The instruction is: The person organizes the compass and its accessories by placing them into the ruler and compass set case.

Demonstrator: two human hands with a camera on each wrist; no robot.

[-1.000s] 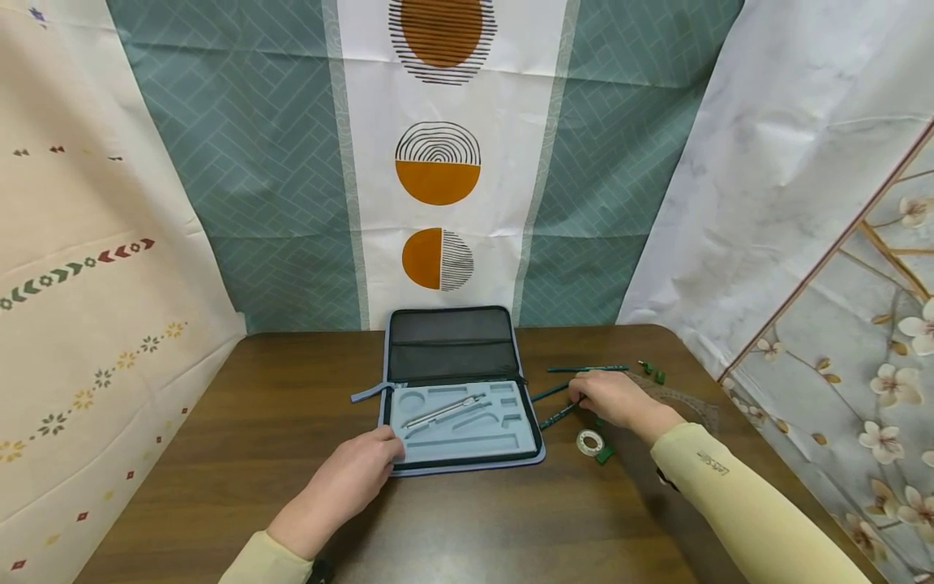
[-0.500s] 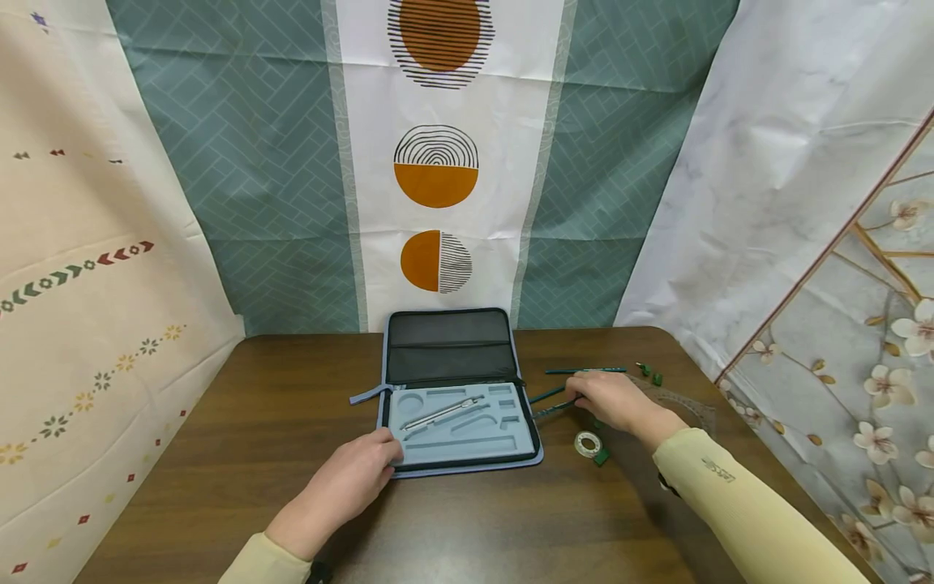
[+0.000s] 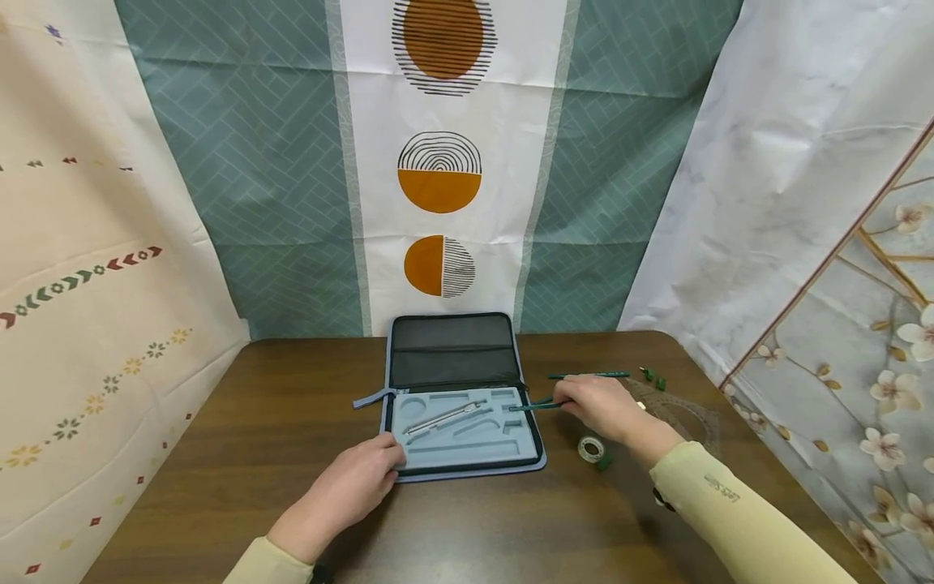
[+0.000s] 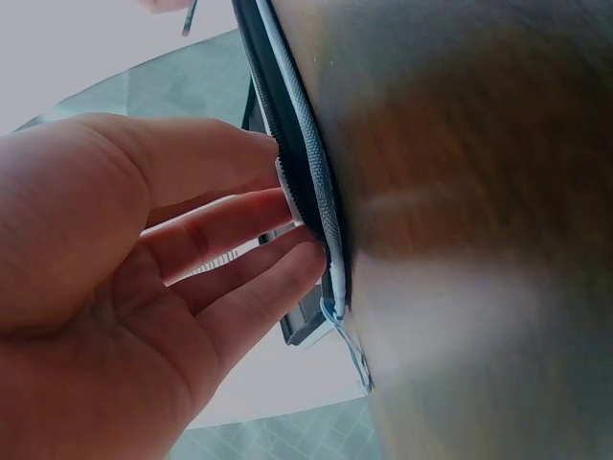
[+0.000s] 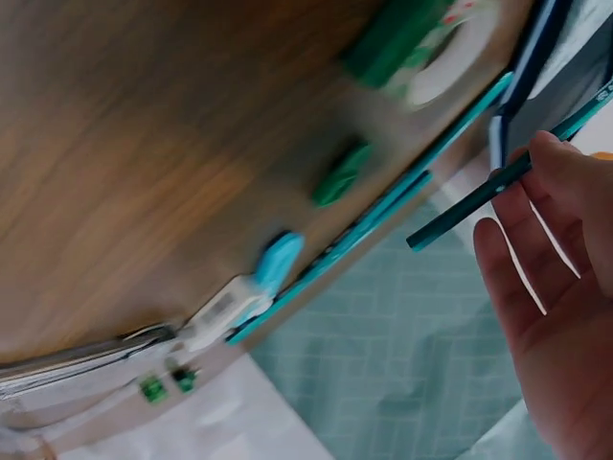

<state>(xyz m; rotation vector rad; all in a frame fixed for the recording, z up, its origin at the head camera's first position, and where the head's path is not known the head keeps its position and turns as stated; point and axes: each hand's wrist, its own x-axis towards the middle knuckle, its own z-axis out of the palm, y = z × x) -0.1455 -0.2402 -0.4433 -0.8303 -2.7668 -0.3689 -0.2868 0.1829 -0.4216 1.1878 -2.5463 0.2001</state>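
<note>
My left hand [image 3: 368,470] holds the front left corner of an open zip case [image 3: 467,472] in the head view. In the left wrist view its fingertips meet the zipped edge. Inside the case, a blue foam tray [image 3: 467,448] has shaped recesses, and a silver compass [image 3: 447,415] lies diagonally on it. My right hand [image 3: 594,401] pinches a dark green pencil [image 3: 538,405], whose far end reaches over the tray's right side. The pencil's blunt end [image 5: 445,218] sticks out beside the fingers in the right wrist view.
Right of the case lie a tape roll [image 3: 591,449], a green block [image 3: 604,463], another pencil [image 3: 587,375], small green pieces [image 3: 660,383] and a transparent protractor [image 3: 689,418]. A blue-and-white item [image 5: 278,264] shows in the right wrist view. The case's dark lid [image 3: 452,349] stands raised behind.
My right hand has lifted the pencil off the table and moved it left, so its end is now over the tray. My left hand stays at the case corner.
</note>
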